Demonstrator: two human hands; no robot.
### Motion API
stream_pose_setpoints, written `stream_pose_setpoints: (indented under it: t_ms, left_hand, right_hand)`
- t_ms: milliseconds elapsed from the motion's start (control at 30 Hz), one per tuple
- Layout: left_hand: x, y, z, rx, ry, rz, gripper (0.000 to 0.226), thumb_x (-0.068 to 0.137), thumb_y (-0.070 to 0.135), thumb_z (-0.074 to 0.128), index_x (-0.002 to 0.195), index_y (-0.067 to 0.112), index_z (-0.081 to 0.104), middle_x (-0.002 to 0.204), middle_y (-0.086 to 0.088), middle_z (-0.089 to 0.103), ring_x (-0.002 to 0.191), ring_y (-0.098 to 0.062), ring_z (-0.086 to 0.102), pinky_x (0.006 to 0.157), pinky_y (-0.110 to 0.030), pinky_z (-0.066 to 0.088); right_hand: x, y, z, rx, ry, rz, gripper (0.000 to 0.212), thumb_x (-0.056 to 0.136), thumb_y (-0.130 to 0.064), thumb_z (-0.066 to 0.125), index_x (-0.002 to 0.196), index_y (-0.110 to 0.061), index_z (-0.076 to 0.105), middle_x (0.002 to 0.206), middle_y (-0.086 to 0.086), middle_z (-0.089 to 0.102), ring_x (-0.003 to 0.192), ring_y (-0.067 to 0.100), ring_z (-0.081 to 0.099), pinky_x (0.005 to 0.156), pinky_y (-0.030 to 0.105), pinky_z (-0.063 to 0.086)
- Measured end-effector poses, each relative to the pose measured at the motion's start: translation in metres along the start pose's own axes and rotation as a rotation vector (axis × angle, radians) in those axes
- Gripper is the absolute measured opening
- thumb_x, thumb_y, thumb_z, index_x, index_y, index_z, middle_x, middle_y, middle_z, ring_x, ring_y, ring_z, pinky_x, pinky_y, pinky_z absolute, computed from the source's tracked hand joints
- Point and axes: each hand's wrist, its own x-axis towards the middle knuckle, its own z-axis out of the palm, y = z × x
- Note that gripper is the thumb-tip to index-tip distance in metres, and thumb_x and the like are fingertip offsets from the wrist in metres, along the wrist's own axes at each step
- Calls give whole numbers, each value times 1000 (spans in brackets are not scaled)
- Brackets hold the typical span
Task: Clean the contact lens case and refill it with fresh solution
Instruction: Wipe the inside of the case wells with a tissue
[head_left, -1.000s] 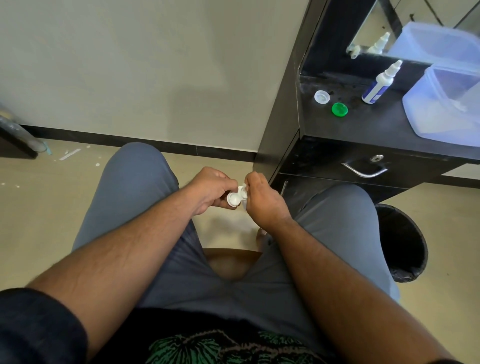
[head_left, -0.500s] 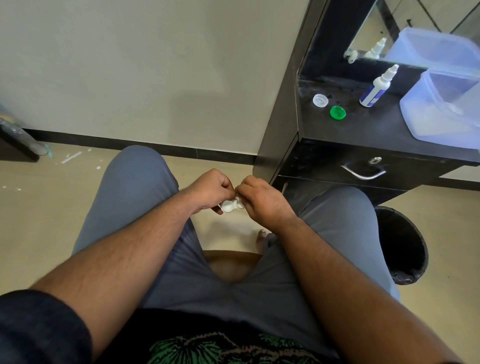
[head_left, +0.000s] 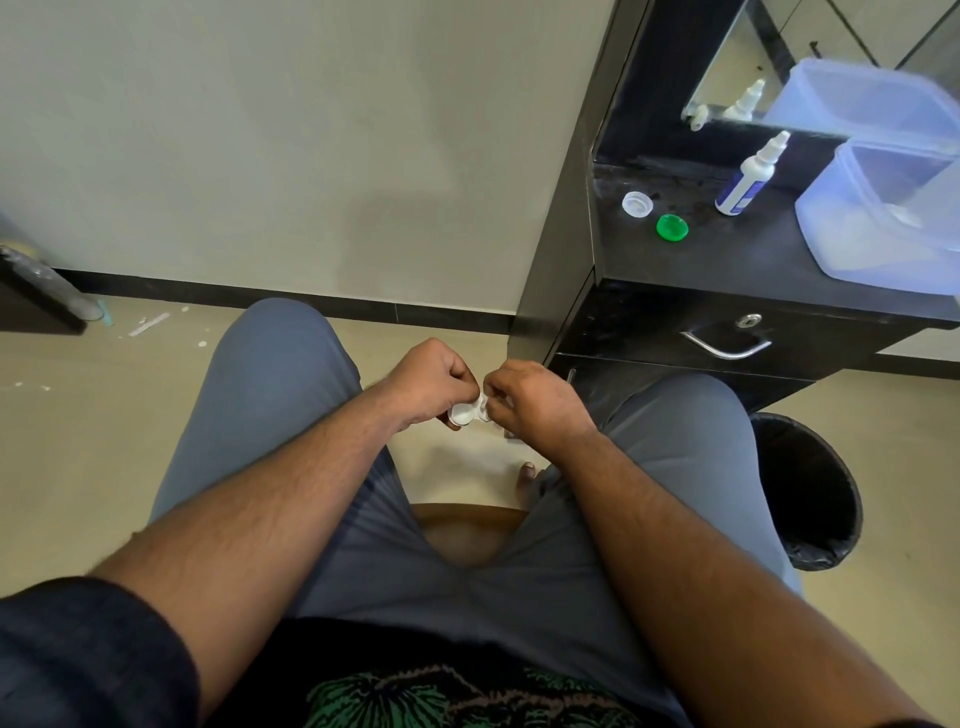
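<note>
Both hands hold one white lens case (head_left: 469, 411) above the lap between the knees: the left hand (head_left: 426, 382) curls its fingers round the case's left end, and the right hand (head_left: 535, 400) pinches its right end. The counter (head_left: 727, 265) carries two loose caps, one clear cap (head_left: 637, 203) and one green cap (head_left: 672, 227) just beside it, plus one solution bottle (head_left: 748, 176) and one translucent tub (head_left: 883, 213). One black bin (head_left: 810, 493) stands on the floor by the right knee.

Two hands, left (head_left: 434, 382) and right (head_left: 535, 400), one lens case (head_left: 467, 413), two loose caps, white (head_left: 637, 203) and green (head_left: 672, 227), one solution bottle (head_left: 748, 176), one plastic tub (head_left: 883, 208), one bin (head_left: 810, 488).
</note>
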Motion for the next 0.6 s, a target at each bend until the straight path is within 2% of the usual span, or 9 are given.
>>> stream_pose_setpoints:
  t_ms: [100,200,333,433,500,600]
  left_hand:
    - [1,0,1,-7,34,18,13,77,-6,65,73,1,75,75,-16,72,67,-33,71,62,-42,62]
    - [1,-1,4,-7,116,61,15,75,-3,64,71,5,77,72,-9,73,62,-25,69,60,-37,59]
    - [0,-1,12,-40,233,139,14,78,1,65,76,5,78,73,0,73,62,-12,64,59,-28,53]
    - [0,1,12,-158,220,92,11,79,-1,66,81,2,77,78,-10,73,67,-20,67,61,-30,59]
    - [1,0,7,-175,149,22,9,81,0,67,83,1,75,82,-14,73,71,-24,70,63,-32,61]
    - [1,-3,1,-103,1,-42,11,87,3,63,88,1,74,87,-15,73,76,-28,73,69,-37,62]
  right_hand:
    - [-1,1,1,213,23,157,6,87,-19,60,81,-17,58,84,-2,53,76,15,50,64,24,38]
    - [-1,-2,4,479,122,359,11,84,-10,62,73,-12,61,75,-1,56,67,9,50,61,21,42]
    - [0,-5,4,779,242,572,12,83,-9,64,73,-13,66,71,2,62,67,15,59,63,27,54]
    - [-2,-4,1,732,280,535,18,84,-9,64,69,-18,62,70,-1,59,65,11,54,61,22,49]
    - [-3,-5,-1,573,258,417,19,83,-8,63,68,-18,57,73,-4,54,65,8,48,60,17,41]
    - [-1,-4,-1,383,197,270,9,87,-12,60,78,-12,60,83,-2,53,72,12,50,63,19,40]
